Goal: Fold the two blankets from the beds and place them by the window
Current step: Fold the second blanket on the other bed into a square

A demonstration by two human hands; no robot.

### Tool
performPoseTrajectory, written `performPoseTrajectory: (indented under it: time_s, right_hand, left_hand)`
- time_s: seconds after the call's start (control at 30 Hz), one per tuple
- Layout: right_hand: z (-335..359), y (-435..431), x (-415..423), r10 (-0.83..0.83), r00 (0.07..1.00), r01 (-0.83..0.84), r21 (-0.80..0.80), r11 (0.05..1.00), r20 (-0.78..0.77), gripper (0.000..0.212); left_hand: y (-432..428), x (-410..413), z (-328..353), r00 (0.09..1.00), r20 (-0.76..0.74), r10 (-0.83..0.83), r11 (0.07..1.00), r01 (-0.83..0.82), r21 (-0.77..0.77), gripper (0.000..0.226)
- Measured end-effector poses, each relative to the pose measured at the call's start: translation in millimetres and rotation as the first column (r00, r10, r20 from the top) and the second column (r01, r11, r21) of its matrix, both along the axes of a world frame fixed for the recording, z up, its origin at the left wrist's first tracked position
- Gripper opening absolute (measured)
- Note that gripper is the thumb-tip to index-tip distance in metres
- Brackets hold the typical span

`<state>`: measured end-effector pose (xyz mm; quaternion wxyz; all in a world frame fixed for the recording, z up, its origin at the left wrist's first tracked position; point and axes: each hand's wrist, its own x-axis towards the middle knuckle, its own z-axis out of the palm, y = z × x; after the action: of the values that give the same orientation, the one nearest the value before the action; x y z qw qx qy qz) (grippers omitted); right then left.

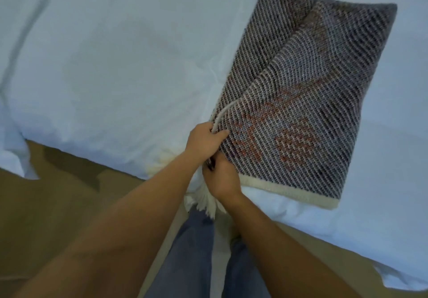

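Note:
A folded woven blanket [308,94], grey and white with an orange pattern and a cream border, lies on the white bed [111,61] near its front edge. My left hand [203,140] grips the blanket's near left edge, fingers curled round the cream hem. Just below it, my right hand [222,177] grips the same corner, where cream tassels [208,205] hang over the side of the bed. Only one blanket is in view.
The white sheet covers the whole bed and drapes over its front edge. Brown floor [58,205] shows at the lower left and lower right. My legs in blue trousers [192,251] stand against the bed.

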<state>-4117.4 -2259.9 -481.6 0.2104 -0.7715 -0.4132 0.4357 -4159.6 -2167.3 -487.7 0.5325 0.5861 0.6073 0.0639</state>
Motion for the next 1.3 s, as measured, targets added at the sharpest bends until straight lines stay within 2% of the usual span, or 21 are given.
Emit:
performPoseTrajectory:
  time_s: [0.07, 0.13, 0.23, 0.3, 0.4, 0.5, 0.67, 0.77, 0.83, 0.87, 0.93, 1.03, 1.1, 1.13, 1.17, 1.23, 1.3]
  right_hand:
    - [-0.3, 0.2, 2.3, 0.003, 1.000, -0.003, -0.008, 1.000, -0.014, 0.028]
    - [-1.8, -1.1, 7.8, 0.006, 0.999, -0.007, -0.012, 1.000, -0.050, 0.023]
    - [-1.9, 2.1, 17.4, -0.017, 0.981, 0.005, -0.059, 0.998, -0.193, 0.017]
    - [-1.4, 8.5, 24.7, 0.000, 0.949, -0.044, -0.133, 0.990, -0.315, 0.020]
    - [3.3, 17.7, 34.2, 0.056, 0.876, -0.193, -0.243, 0.950, -0.478, 0.031]
    - [11.2, 31.5, 56.6, 0.084, 0.866, -0.222, -0.229, 0.948, -0.493, 0.024]
    - [23.2, 77.2, 141.2, 0.165, 0.944, -0.205, -0.114, 0.972, -0.286, 0.004]
    - [26.7, 108.8, 196.7, 0.259, 0.953, -0.269, -0.048, 0.962, -0.156, 0.009]
    - [26.6, 131.0, 231.3, 0.304, 0.950, -0.306, -0.012, 0.952, -0.067, 0.011]
    - [27.7, 140.9, 245.6, 0.304, 0.953, -0.303, 0.017, 0.953, -0.017, 0.011]
    - [30.0, 162.8, 274.9, 0.250, 0.965, -0.257, 0.098, 0.961, 0.080, 0.011]
    - [35.8, 194.6, 315.7, 0.067, 0.959, -0.153, 0.303, 0.941, 0.275, 0.018]
    - [35.6, 213.7, 342.6, -0.073, 0.941, -0.065, 0.389, 0.919, 0.330, 0.018]
    - [34.3, 221.5, 355.0, -0.114, 0.927, -0.037, 0.388, 0.921, 0.359, 0.024]
    - [31.6, 227.5, 366.3, -0.128, 0.910, -0.023, 0.355, 0.934, 0.395, 0.034]
    - [27.5, 236.1, 383.6, -0.094, 0.890, -0.014, 0.234, 0.972, 0.446, 0.055]
    - [26.6, 242.9, 394.5, -0.042, 0.888, -0.018, 0.128, 0.992, 0.457, 0.059]
  left_hand:
    - [9.2, 7.8, 2.4, 0.999, 0.029, -0.015, 0.999, 0.016, -0.050, 0.038]
    - [18.1, 15.1, 6.2, 0.999, 0.035, -0.003, 0.999, 0.004, -0.037, 0.036]
    - [28.3, 12.9, 7.2, 0.993, 0.042, 0.114, 0.993, -0.114, -0.013, 0.028]
    - [30.0, 7.6, 7.2, 0.987, 0.036, 0.156, 0.985, -0.153, -0.077, 0.023]
    - [33.2, 12.4, 8.1, 0.993, -0.064, 0.104, 0.983, -0.112, -0.143, 0.031]
    - [49.4, 40.2, 18.0, 0.996, -0.078, 0.050, 0.985, -0.062, -0.159, 0.022]
    - [90.1, 110.1, 32.8, 0.998, -0.020, 0.066, 0.987, -0.069, -0.146, 0.036]
    - [119.0, 153.7, 36.1, 0.996, -0.011, 0.091, 0.979, -0.092, -0.182, 0.056]
    - [137.9, 181.6, 32.0, 0.994, -0.077, 0.073, 0.961, -0.091, -0.261, 0.072]
    - [145.6, 192.3, 28.4, 0.994, -0.100, 0.052, 0.953, -0.079, -0.294, 0.072]
    - [161.0, 211.5, 23.2, 0.997, -0.077, 0.024, 0.928, -0.051, -0.369, 0.059]
    - [174.2, 231.3, 23.2, 0.997, 0.072, 0.037, 0.890, 0.000, -0.455, 0.027]
    - [181.3, 247.5, 21.9, 0.990, 0.136, -0.037, 0.901, 0.092, -0.425, 0.012]
    - [184.7, 256.8, 22.0, 0.986, 0.126, -0.105, 0.909, 0.147, -0.390, 0.014]
    - [187.9, 266.5, 21.3, 0.977, 0.106, -0.183, 0.910, 0.209, -0.359, 0.025]
    - [193.2, 285.0, 18.8, 0.944, 0.083, -0.319, 0.902, 0.330, -0.279, 0.065]
    - [198.7, 301.5, 17.9, 0.895, 0.092, -0.437, 0.884, 0.446, -0.138, 0.106]
